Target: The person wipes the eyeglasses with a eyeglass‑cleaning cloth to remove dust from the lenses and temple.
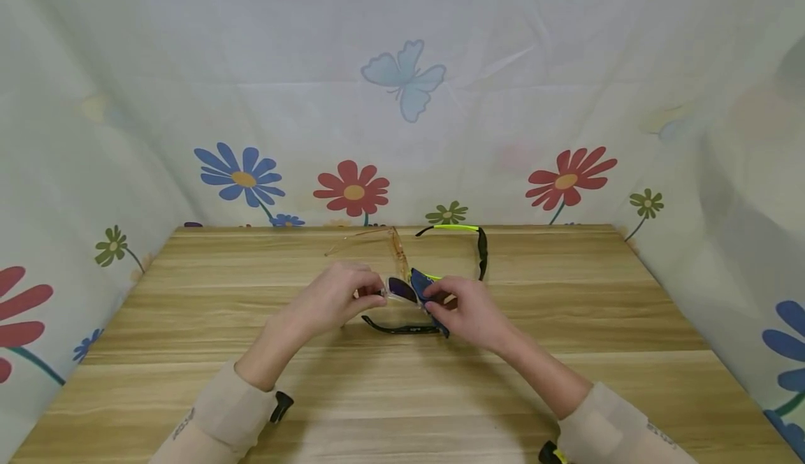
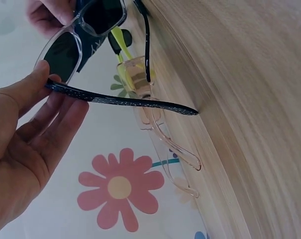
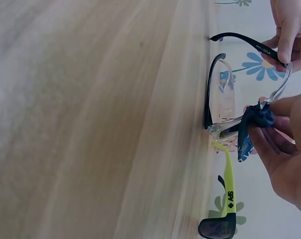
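Note:
A pair of sunglasses (image 1: 402, 289) with a clear frame, dark lenses and black temples is held between both hands over the wooden table. My left hand (image 1: 339, 296) pinches it at one hinge corner; in the left wrist view the speckled black temple (image 2: 125, 101) extends past the fingers. At the opposite side, my right hand (image 1: 468, 310) pinches a dark blue cloth (image 3: 246, 139) around the frame near the lens. Part of the cloth hangs below the fingers. The other black temple (image 1: 402, 329) points leftward beneath the hands in the head view.
Behind the hands, clear amber-tinted glasses (image 1: 398, 244) lie on the table (image 1: 566, 380) with temples open. Beside them are black sunglasses (image 1: 483, 251) with neon yellow temples. A white curtain (image 1: 283, 100) with printed flowers and a butterfly surrounds the table's back and sides.

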